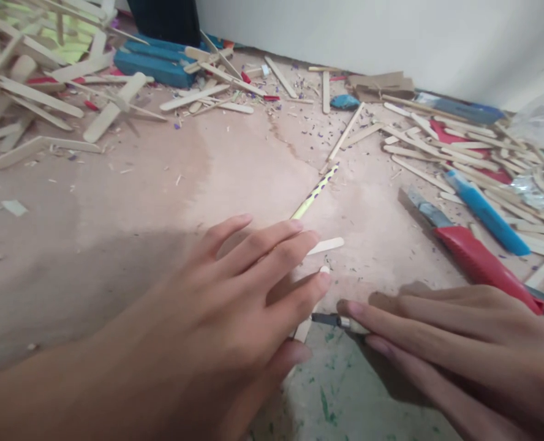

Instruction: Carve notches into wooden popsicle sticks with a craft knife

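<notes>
My left hand (249, 294) lies over a wooden stick (302, 331), its thumb and index finger on either side of the stick. A second light stick (326, 245) pokes out beyond the middle fingers. My right hand (446, 343) is closed around a small craft knife (334, 320), whose blade points left and reaches the stick near my left index fingertip. Just past my left fingers lies a yellow pencil with dark spots (315, 193), its lower part hidden by the hand.
A red cutter (487, 263) and a blue pen-like tool (487, 211) lie at right beside many sticks (419, 144). Blue blocks (155, 64) and piled sticks (37, 95) stand at the back left. Shavings dot the table (138, 184); a white wall (368, 37) rises behind.
</notes>
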{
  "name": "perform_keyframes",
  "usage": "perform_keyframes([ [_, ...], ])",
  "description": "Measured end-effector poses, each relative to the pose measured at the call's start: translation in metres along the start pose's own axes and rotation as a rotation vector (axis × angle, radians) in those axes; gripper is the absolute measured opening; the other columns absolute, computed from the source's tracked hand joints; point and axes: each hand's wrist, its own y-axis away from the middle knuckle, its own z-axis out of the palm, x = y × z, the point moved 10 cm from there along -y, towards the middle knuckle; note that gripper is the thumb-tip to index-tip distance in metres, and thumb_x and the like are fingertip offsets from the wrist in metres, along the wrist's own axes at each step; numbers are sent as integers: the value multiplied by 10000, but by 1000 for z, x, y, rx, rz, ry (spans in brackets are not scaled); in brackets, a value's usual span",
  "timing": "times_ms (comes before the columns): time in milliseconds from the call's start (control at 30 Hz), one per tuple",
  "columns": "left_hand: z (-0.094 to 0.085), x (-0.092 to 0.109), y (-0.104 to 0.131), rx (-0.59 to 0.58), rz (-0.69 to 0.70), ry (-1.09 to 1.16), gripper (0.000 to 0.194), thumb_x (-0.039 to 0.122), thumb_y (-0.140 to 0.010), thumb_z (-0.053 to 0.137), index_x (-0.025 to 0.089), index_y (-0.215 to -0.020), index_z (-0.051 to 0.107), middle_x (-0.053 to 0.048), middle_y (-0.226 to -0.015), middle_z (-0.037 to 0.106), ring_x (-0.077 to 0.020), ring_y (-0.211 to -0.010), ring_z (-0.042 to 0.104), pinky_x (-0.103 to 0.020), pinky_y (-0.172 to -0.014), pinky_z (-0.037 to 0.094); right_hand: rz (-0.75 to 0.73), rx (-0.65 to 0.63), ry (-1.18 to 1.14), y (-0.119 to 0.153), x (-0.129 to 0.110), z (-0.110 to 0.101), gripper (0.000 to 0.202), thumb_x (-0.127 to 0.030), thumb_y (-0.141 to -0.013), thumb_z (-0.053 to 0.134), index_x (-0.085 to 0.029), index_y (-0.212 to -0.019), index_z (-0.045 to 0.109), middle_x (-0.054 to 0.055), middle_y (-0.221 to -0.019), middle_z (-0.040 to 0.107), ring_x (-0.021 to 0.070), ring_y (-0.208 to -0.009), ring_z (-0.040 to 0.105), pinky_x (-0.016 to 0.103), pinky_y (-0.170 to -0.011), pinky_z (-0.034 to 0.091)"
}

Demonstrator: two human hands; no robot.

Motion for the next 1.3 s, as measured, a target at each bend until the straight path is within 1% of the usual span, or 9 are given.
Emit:
perform_keyframes([
  [167, -2, -1, -1, 6, 0, -5, 354, 331, -1185, 519, 225, -1480, 684, -102, -1668, 616, -327, -1600, 506, -586, -1303, 379, -3, -6, 22, -2, 1, -3, 278, -142, -1188, 535, -155, -1421, 687, 49, -985, 848, 164, -698, 772, 327, -585, 574],
  [367, -2, -3, -2, 10, -4, 1, 352, 336, -1172, 545, 225, -1474, 688, -111, -1660, 618, -341, -1585, 521, -605, -1288, 409, -5, 23, -7, 3, 2, -3, 328, -127, -1148, 582, -181, -1450, 695, 43, -958, 846, 203, -693, 782, 364, -553, 570],
  [600, -2, -2, -1, 10, 8, -16, 346, 377, -1187, 543, 229, -1460, 695, -109, -1630, 643, -328, -1583, 526, -598, -1293, 407, -10, -1, 43, 3, 2, -1, 328, -122, -1145, 567, -177, -1444, 690, 67, -1006, 858, 244, -790, 827, 394, -562, 560],
  [667, -2, -2, -2, 11, 5, -32, 350, 417, -1189, 565, 225, -1451, 693, -105, -1637, 640, -324, -1587, 519, -586, -1297, 398, -14, -3, 58, 2, 1, -2, 329, -114, -1134, 580, -174, -1435, 699, 67, -1015, 859, 243, -814, 831, 386, -574, 565],
  [833, -2, -2, -3, 9, 4, -38, 383, 480, -1180, 601, 202, -1424, 700, -105, -1642, 645, -329, -1582, 518, -575, -1295, 396, 8, 12, 48, 3, 0, -5, 345, -128, -1143, 570, -180, -1450, 720, 47, -968, 846, 212, -759, 798, 348, -546, 543],
  [900, -1, -2, -3, 6, 2, -36, 372, 476, -1181, 598, 195, -1399, 707, -113, -1634, 650, -337, -1580, 521, -583, -1288, 407, 23, -2, 47, 4, 1, -4, 356, -128, -1137, 572, -183, -1460, 711, 49, -1003, 849, 214, -782, 801, 339, -550, 555],
  [1000, -1, -2, -3, 0, -3, -38, 347, 464, -1184, 585, 191, -1356, 713, -126, -1632, 648, -349, -1572, 528, -599, -1283, 418, -20, -27, 57, 6, -4, 0, 385, -82, -1107, 585, -153, -1471, 690, 66, -1060, 851, 218, -797, 799, 353, -563, 576],
  [1167, -1, -2, -4, 2, -1, -39, 354, 490, -1167, 621, 186, -1330, 705, -144, -1637, 640, -360, -1576, 525, -599, -1293, 418, -22, 26, 47, 8, -4, 4, 419, -49, -1096, 568, -162, -1481, 690, 52, -1037, 832, 201, -817, 812, 361, -582, 592],
  [1300, -1, -2, -5, -9, 1, -36, 352, 493, -1159, 640, 184, -1313, 704, -147, -1634, 638, -365, -1582, 520, -600, -1295, 417, -15, 56, 97, 11, -4, 5, 430, -35, -1073, 593, -152, -1472, 704, 63, -1024, 829, 217, -815, 815, 375, -567, 580],
])
